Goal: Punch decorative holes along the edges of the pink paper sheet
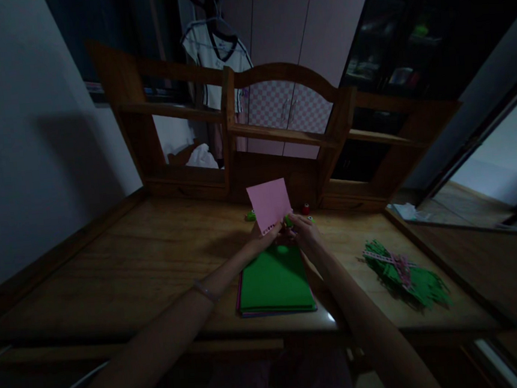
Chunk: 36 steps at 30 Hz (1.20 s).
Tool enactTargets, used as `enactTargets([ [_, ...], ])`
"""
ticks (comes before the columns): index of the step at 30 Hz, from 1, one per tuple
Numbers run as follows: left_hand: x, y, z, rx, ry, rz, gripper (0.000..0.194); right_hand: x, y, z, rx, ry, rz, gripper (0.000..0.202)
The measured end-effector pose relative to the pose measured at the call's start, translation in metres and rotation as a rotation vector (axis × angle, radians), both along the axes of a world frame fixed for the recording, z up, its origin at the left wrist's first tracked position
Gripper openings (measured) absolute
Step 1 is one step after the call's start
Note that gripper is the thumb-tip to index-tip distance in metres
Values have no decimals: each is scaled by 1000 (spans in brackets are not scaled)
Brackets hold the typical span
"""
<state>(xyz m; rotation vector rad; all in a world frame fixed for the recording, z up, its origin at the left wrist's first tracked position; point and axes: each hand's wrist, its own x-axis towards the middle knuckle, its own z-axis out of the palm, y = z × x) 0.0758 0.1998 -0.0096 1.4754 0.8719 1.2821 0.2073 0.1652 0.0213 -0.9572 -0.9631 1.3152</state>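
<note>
In my left hand is a sheet of pink paper, pinched near its lower edge and raised above the desk. A row of small punched holes runs along that lower edge. My right hand is closed around a small green craft punch at the paper's lower right corner; fingers partly cover it. Below both hands lies a stack of coloured paper, green on top, with pink and purple edges showing.
Behind the hands stand a green punch and a red punch. Cut green and pink paper strips lie in a heap at the right. A wooden shelf unit rises along the desk's back edge.
</note>
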Motion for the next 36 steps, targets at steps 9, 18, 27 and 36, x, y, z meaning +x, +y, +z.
enactTargets([
  [9,-1,-2,3,-6,-16,-9,34,-1,0,1,2,-9,1,30],
  [18,-1,-3,0,8,-35,-12,38,-3,-13,11,11,-41,12,31],
  [27,-1,-2,-2,44,17,-7,32,0,-7,5,13,-20,-10,28],
  [36,0,4,-12,62,23,-16,34,2,1,-2,18,-16,-56,24],
])
